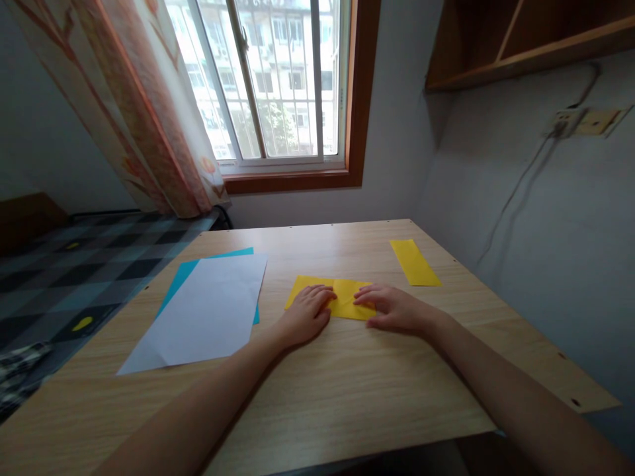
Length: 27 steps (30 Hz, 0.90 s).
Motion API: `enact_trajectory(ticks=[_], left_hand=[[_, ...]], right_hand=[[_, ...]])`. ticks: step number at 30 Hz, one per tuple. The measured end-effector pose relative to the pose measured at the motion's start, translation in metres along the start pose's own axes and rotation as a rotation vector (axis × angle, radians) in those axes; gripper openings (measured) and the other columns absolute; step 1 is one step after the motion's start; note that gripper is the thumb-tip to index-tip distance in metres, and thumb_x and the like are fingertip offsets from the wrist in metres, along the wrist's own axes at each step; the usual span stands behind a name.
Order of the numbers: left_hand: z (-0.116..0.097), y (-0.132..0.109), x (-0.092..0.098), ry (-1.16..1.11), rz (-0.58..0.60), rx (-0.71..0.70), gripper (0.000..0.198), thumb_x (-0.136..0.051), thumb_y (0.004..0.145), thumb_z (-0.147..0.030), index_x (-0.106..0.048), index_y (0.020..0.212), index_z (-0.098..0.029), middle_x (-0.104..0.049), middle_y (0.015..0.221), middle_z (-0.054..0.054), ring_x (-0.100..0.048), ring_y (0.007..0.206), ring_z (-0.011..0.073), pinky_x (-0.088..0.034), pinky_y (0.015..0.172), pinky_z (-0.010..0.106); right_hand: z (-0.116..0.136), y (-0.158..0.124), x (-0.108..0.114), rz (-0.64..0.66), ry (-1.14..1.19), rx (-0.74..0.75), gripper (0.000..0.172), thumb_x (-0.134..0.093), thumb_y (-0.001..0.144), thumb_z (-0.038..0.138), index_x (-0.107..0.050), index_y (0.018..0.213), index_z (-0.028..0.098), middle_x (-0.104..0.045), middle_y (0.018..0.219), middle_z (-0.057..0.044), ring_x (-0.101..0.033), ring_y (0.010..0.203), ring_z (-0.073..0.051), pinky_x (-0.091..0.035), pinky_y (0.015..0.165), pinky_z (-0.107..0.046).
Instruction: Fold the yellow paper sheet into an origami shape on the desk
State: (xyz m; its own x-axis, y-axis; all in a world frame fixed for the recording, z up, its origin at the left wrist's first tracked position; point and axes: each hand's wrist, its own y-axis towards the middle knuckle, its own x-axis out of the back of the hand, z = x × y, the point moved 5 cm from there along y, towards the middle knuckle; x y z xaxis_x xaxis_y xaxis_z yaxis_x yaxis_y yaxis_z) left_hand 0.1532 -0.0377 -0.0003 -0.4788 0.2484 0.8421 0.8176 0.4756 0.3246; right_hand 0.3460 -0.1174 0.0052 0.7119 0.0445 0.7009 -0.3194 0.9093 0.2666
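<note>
From the head camera, a pale wood counter [357,383] fills the lower half of the view, its far side toward a brown-framed window [278,86] with bars and a building beyond. A patterned curtain [149,112] hangs at the window's left, above a bed [114,277] with checked bedding. At the right, a grey wall [560,218] carries a wooden shelf [530,49], a socket [565,124] and a thin cord [513,195].

A piece of yellow paper [343,291] lies near the middle of the counter, under both hands, with creases showing between them. The left hand [310,309] rests palm down over its left part, fingers side by side and gently bent. The right hand [389,307] lies over its right end, fingers slightly curled, with the thumb spread away from them by the near right corner. The fingertips of the two hands point toward each other, well apart.

A second yellow strip [415,263] lies beyond the right hand, near the counter's right edge. To the left, a white sheet [203,311] partly covers a blue sheet [181,274]. Wood shows between these sheets and the yellow paper, and a broad stretch runs from the hands to the near edge.
</note>
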Motion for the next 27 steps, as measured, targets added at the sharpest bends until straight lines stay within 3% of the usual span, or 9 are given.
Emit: enact_trajectory(ticks=[9,18,23,27], left_hand=[[0.006,-0.001,-0.001,-0.096,-0.069,0.087,0.04,-0.05,0.083,-0.017,-0.062,0.121,-0.019,-0.062,0.128,0.01,-0.054,0.12,0.0255,-0.036,0.109,0.044],[0.004,-0.002,-0.007,-0.068,-0.026,0.022,0.036,-0.053,0.086,-0.023,-0.062,0.12,-0.02,-0.059,0.132,0.01,-0.051,0.124,0.0246,-0.034,0.111,0.044],[-0.004,-0.001,-0.004,-0.044,0.011,-0.021,0.036,-0.057,0.086,-0.029,-0.064,0.12,-0.023,-0.061,0.129,0.009,-0.052,0.122,0.0269,-0.036,0.108,0.044],[-0.019,0.001,0.0,0.046,0.083,-0.061,0.036,-0.061,0.083,-0.034,-0.067,0.116,-0.023,-0.064,0.123,0.011,-0.057,0.113,0.0296,-0.042,0.099,0.044]], right_hand=[[0.011,0.0,0.0,0.001,-0.151,-0.003,0.044,-0.066,0.07,0.016,-0.071,0.113,0.028,-0.067,0.12,-0.004,-0.061,0.11,-0.025,-0.043,0.098,-0.038],[0.014,-0.003,0.008,-0.066,-0.242,-0.083,0.051,-0.057,0.063,0.008,-0.073,0.108,0.028,-0.074,0.099,-0.002,-0.065,0.087,-0.022,-0.045,0.08,-0.03],[0.014,-0.002,0.012,-0.045,-0.158,-0.035,0.035,-0.061,0.065,0.01,-0.075,0.092,0.028,-0.074,0.093,-0.001,-0.064,0.086,-0.022,-0.046,0.083,-0.032],[0.012,0.0,0.012,-0.082,-0.15,0.026,0.014,-0.069,0.071,0.019,-0.075,0.081,0.026,-0.073,0.092,-0.003,-0.064,0.085,-0.022,-0.048,0.081,-0.034]])
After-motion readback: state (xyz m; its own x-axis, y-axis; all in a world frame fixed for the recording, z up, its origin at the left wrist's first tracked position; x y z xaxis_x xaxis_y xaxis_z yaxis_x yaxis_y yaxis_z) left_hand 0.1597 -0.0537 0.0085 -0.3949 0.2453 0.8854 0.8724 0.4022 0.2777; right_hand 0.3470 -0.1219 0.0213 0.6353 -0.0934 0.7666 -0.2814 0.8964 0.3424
